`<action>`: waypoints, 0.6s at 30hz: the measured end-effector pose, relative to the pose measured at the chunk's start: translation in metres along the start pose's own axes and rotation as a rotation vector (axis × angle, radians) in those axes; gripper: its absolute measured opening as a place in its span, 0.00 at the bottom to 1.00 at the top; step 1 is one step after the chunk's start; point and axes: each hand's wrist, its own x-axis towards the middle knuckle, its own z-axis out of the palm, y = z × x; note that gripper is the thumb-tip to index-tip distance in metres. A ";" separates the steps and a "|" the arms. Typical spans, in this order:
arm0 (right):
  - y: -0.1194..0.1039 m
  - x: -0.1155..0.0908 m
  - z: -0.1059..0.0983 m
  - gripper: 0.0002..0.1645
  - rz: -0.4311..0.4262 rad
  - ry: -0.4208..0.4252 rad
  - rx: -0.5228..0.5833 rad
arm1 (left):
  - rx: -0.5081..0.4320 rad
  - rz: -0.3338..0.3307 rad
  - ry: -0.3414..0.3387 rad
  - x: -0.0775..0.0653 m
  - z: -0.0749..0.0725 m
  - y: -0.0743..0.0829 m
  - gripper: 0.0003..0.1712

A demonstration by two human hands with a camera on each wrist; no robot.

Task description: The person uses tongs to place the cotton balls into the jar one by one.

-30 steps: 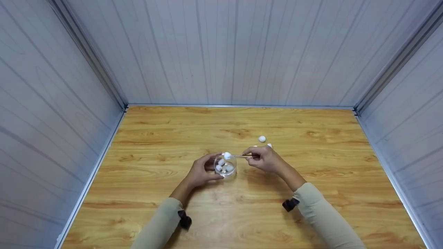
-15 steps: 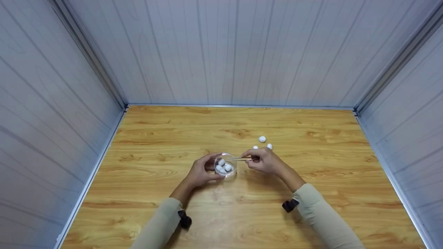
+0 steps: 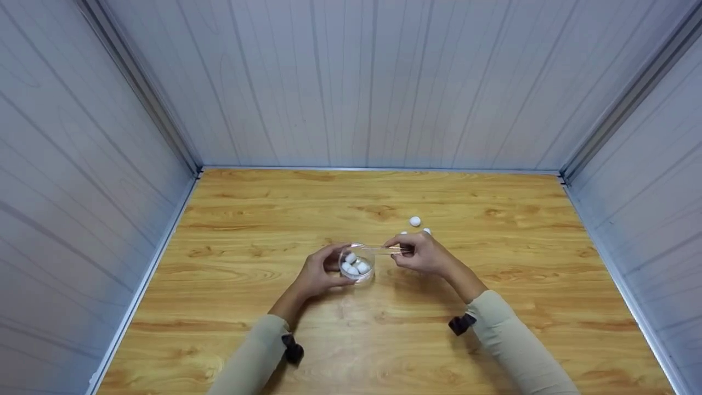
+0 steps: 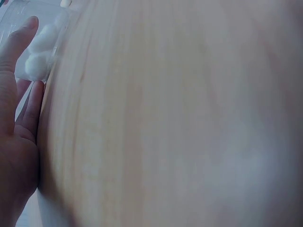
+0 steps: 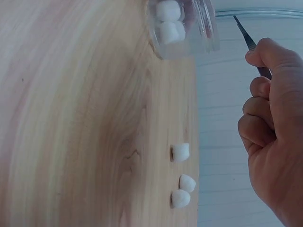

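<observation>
My left hand [image 3: 321, 272] grips a clear round jar [image 3: 372, 264] from its left side, thumb on the near side and fingers on the far side. Several white cotton balls [image 3: 351, 258] lie inside it. In the left wrist view the thumb lies across the jar [image 4: 16, 19]. My right hand [image 3: 421, 253] pinches metal tweezers [image 3: 388, 250] that point left over the jar's rim. The right wrist view shows the tweezers [image 5: 244, 32] with bare tips above the jar [image 5: 165, 51], the other fingers curled into the palm.
Beyond the right hand, three loose cotton balls [image 3: 415, 221] lie on the wood-grain table [image 3: 263, 214]; the right hand partly covers two of them in the head view. Pale panel walls [image 3: 351, 99] enclose the table at the back and sides. Dark wrist devices [image 3: 293, 349] sit at both cuffs.
One second ago the tweezers held a cotton ball at the jar's rim. It has dropped in among the others, and the tweezers' tips are bare. The left hand and jar have stayed put.
</observation>
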 end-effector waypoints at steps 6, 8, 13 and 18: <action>0.000 0.000 -0.005 0.16 0.041 -0.001 0.051 | -0.004 -0.005 -0.004 0.000 0.000 0.001 0.49; 0.001 -0.001 -0.005 0.15 0.054 0.010 0.071 | 0.000 -0.002 -0.003 0.000 0.000 0.001 0.49; 0.005 -0.002 -0.005 0.13 0.050 0.046 0.100 | 0.014 -0.005 -0.001 -0.001 0.000 -0.001 0.48; 0.007 -0.003 -0.005 0.12 0.014 0.072 0.103 | 0.003 -0.005 -0.003 -0.001 0.000 -0.001 0.48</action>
